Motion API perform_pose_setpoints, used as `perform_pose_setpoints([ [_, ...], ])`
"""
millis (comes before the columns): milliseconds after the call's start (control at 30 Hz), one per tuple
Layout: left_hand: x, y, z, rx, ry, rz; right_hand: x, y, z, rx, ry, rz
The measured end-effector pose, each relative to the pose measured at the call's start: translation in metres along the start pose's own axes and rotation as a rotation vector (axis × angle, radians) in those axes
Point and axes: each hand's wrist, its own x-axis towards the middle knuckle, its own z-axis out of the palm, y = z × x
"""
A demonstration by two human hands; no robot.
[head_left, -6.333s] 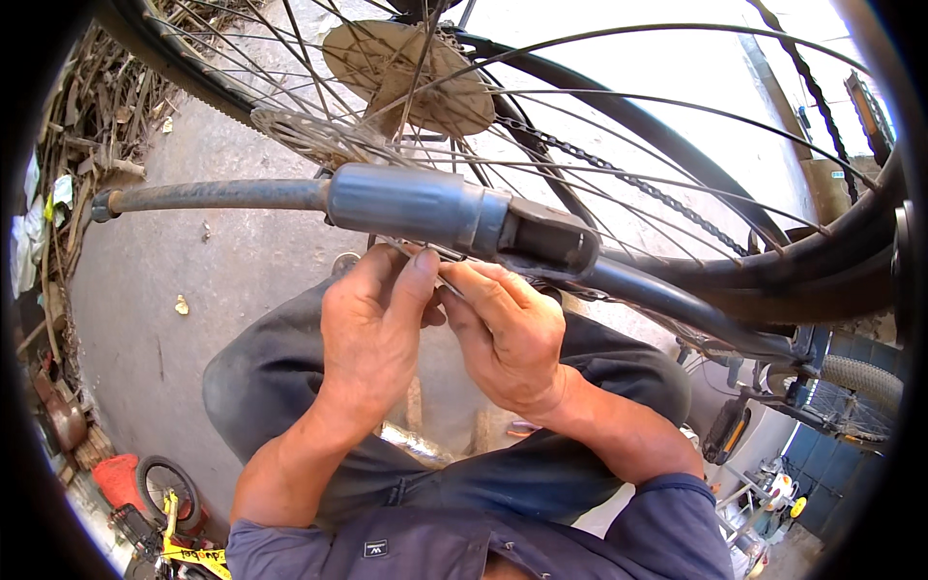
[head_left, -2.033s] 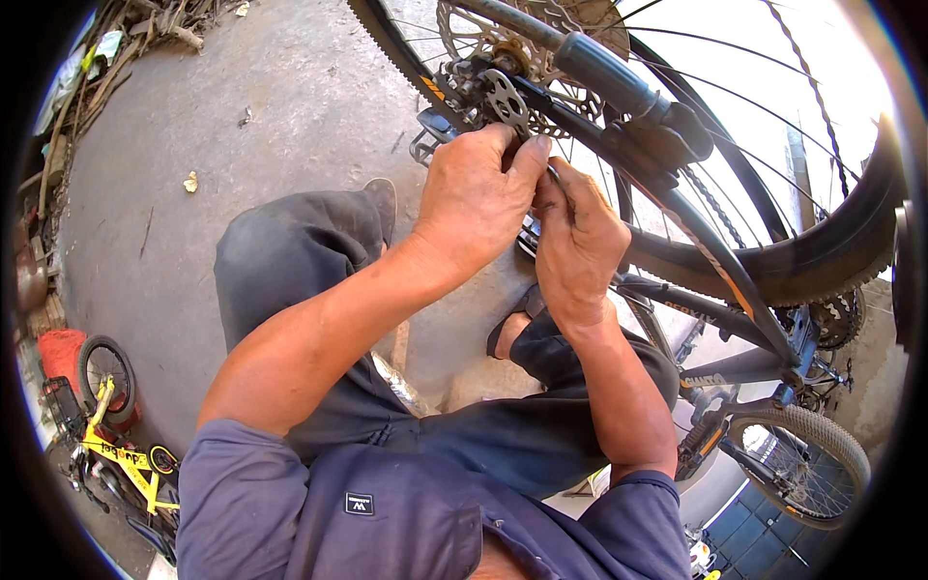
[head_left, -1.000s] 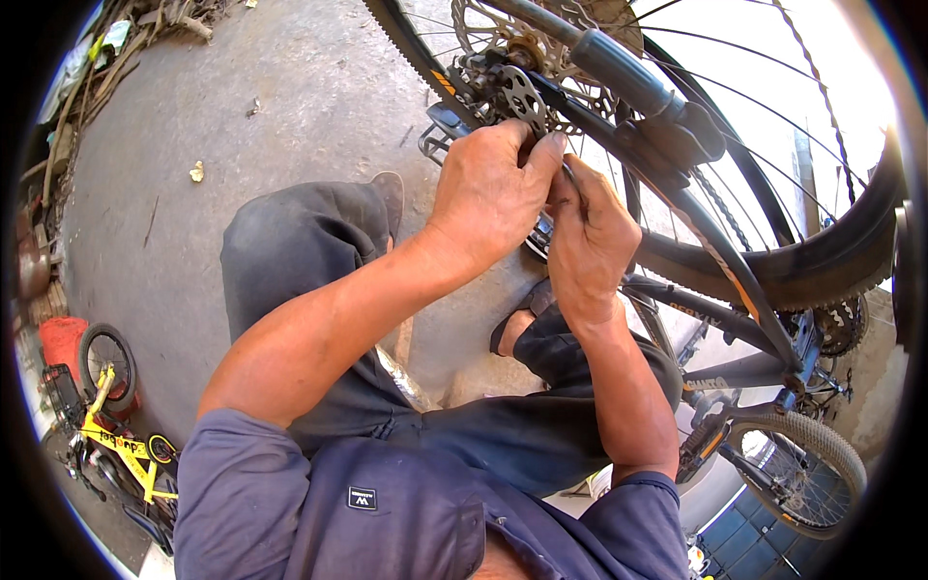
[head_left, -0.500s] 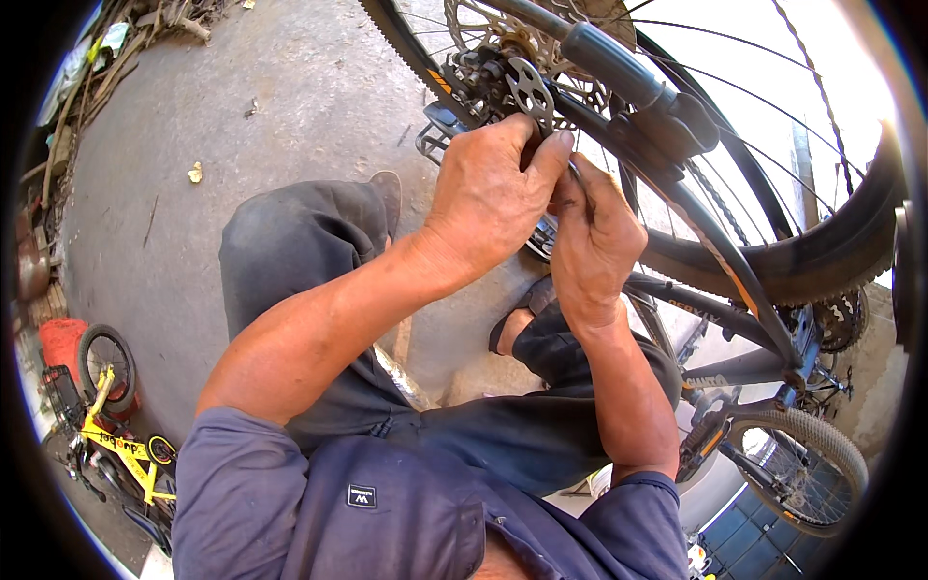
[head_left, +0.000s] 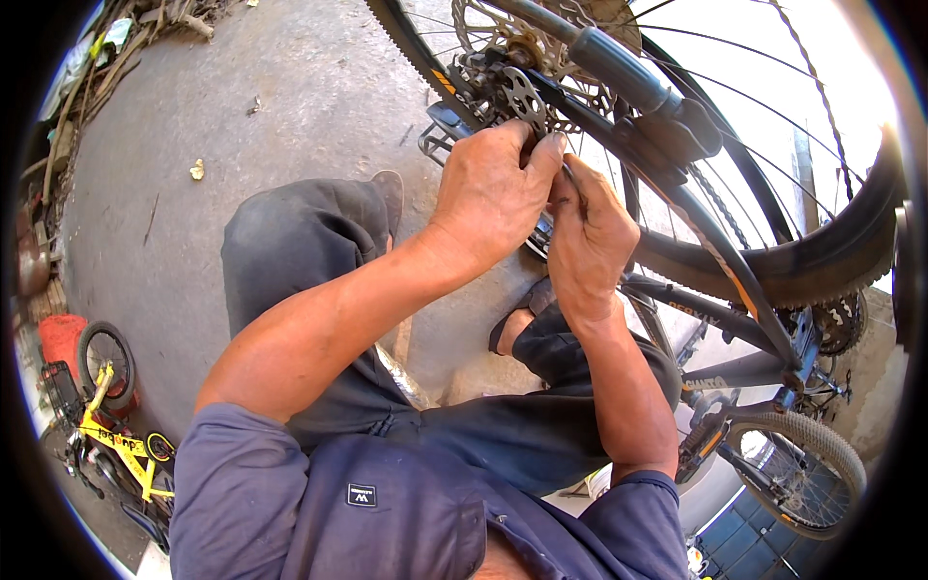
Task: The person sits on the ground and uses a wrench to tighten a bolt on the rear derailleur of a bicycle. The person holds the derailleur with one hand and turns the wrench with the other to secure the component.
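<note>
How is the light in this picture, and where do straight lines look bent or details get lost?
Head view: hard sunlight on the left hand, the right hand and the concrete floor; the sky behind the bicycle wheel is washed out white. The fisheye bends the bicycle frame near the rim, and the corners go black. The yellow toy bicycle looks squeezed at the edge.
</note>
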Motion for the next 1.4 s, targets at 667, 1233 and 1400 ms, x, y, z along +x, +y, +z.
perform_pose_setpoints([
  [667,-0.004,0.003,-0.001,0.044,0.011,0.086,-0.003,0.001,-0.002,-0.013,0.058,-0.042],
  [1233,0.002,-0.004,-0.003,0.015,0.003,0.029,0.0,0.003,0.003,-0.018,0.022,-0.045],
  [1400,-0.002,-0.001,-0.002,0.069,0.019,0.176,-0.003,0.002,0.003,-0.013,0.074,-0.039],
])
